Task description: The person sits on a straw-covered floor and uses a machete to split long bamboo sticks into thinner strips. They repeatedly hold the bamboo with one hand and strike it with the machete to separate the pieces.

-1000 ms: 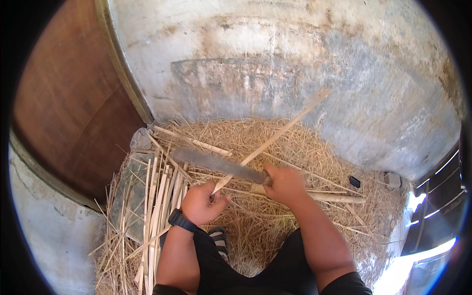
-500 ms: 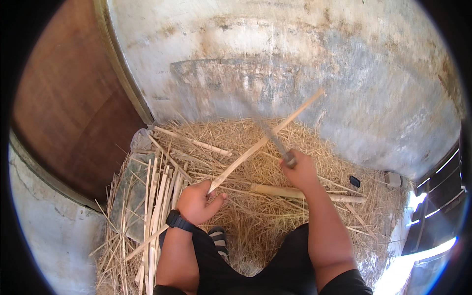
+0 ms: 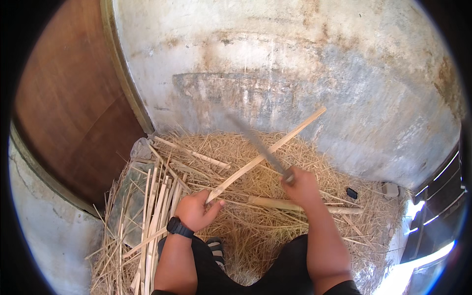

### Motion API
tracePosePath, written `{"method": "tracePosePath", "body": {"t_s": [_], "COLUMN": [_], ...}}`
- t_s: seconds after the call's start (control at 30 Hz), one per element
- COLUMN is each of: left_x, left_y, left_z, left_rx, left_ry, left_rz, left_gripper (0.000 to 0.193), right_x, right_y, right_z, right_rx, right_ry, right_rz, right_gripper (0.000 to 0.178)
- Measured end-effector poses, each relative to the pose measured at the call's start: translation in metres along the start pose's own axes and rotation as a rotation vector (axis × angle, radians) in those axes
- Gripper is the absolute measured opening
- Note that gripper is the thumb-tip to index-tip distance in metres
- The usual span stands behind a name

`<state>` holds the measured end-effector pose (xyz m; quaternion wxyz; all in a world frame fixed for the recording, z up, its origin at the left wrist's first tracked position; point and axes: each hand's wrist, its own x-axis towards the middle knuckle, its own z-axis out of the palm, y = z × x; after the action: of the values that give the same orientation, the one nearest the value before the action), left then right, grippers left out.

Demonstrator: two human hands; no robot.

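My left hand [image 3: 195,210] is closed round the near end of a pale, flat bamboo strip [image 3: 290,136], which slants away to the upper right. A long knife [image 3: 251,136] is gripped by its handle in my right hand [image 3: 302,187]. Its blade points to the upper left and crosses the strip about midway, smeared by motion towards the tip. Whether the edge touches the strip I cannot tell. Below the right hand a thicker bamboo piece [image 3: 263,202] lies on the straw. Beside my left forearm lies a pile of split strips [image 3: 156,206].
Straw and shavings [image 3: 246,246] cover the floor round my feet. A stained wall [image 3: 275,59] rises ahead, with a brown door panel [image 3: 73,113] to the left. A small black object [image 3: 351,192] and a block [image 3: 391,190] lie at the right. A flat stone slab [image 3: 129,206] sits under the strips.
The whole view has tilted up slightly, so things appear lower. Both hands keep their grips, and the blade still crosses the strip.
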<state>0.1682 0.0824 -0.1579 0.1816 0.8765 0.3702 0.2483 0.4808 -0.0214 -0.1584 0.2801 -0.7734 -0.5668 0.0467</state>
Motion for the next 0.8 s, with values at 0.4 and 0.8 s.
{"method": "tracePosePath", "body": {"t_s": [0.4, 0.8], "left_x": [0.000, 0.000], "left_y": [0.007, -0.005], "left_z": [0.003, 0.012], "left_rx": [-0.078, -0.092], "left_ry": [0.090, 0.097], "left_rz": [-0.013, 0.043], "left_gripper": [0.038, 0.026], "right_x": [-0.003, -0.007], "right_y": [-0.013, -0.019], "right_z": [-0.009, -0.003], "right_rx": [0.040, -0.096], "right_ry": [-0.064, -0.015], "right_rz": [0.069, -0.039], "right_gripper": [0.013, 0.021]}}
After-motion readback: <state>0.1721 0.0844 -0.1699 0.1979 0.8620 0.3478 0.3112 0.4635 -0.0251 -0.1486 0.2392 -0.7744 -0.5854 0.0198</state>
